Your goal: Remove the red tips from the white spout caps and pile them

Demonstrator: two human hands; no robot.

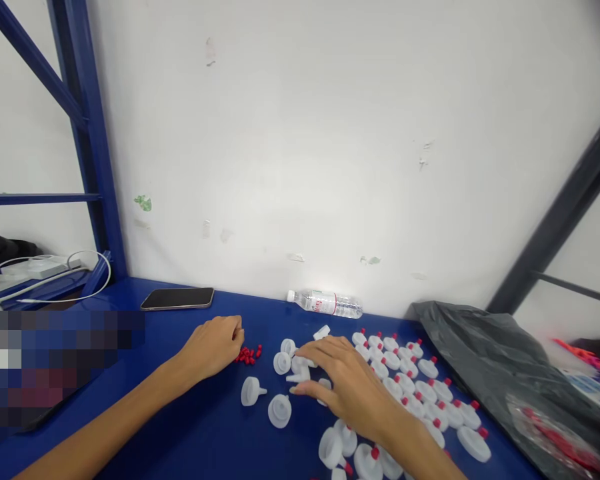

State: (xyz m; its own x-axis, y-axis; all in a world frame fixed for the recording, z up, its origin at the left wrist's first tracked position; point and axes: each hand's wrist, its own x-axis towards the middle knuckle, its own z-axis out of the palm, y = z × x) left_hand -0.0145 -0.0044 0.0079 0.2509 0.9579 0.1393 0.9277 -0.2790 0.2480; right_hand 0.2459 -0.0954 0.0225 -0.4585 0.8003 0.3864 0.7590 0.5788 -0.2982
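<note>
My left hand [215, 343] is curled at the edge of a small pile of red tip caps [249, 355]. Its fingers are bent inward, and what they hold, if anything, is hidden. Over a loose group of white spout lids [282, 363], my right hand [337, 373] has its thumb and fingers spread apart. One white spout lid [298, 377] lies in the gap between thumb and forefinger, seemingly not gripped. Nearer to me, two bare spout lids [279, 411] rest on the blue table. Beside and under my right forearm lie many spout lids with red tips [427, 391].
A clear plastic bottle [330, 303] lies on its side by the wall, with a phone [177, 299] farther left. A dark grey plastic bag [470, 347] covers the right side of the blue table [195, 433]. White cables [55, 280] lie at left beside a blue metal post [100, 153].
</note>
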